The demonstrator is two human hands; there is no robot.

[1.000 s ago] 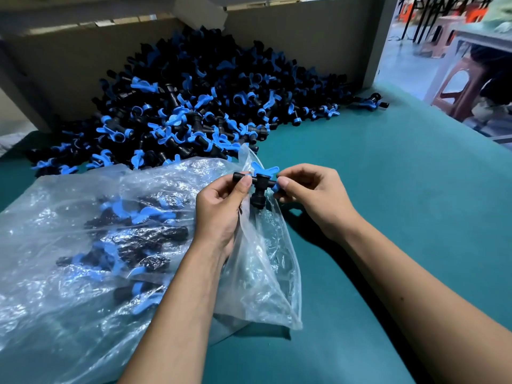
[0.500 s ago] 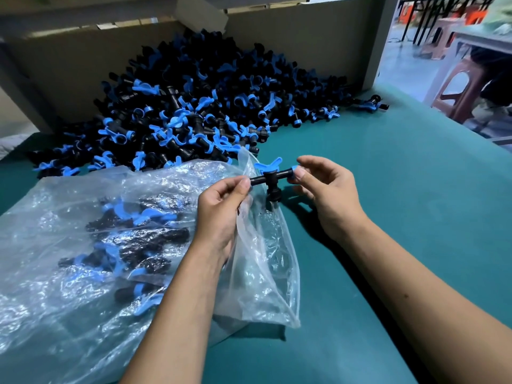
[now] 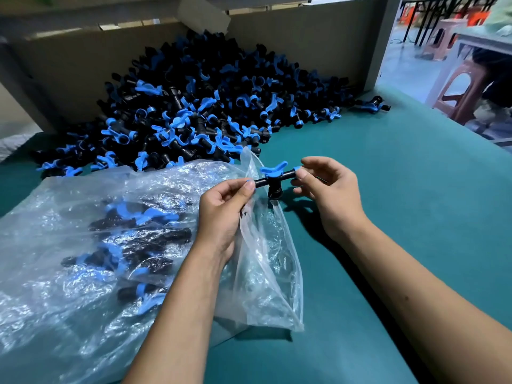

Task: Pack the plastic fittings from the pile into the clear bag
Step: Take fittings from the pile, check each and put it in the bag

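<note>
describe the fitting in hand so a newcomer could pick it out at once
Start at the clear bag lying on the green table in front of the pile. Just above the bag's open mouth, the left hand and right hand pinch the ends of one fitting. It alone is off the table.

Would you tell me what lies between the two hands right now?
In the head view, a black T-shaped plastic fitting with blue wing spans left hand and right hand.
</note>
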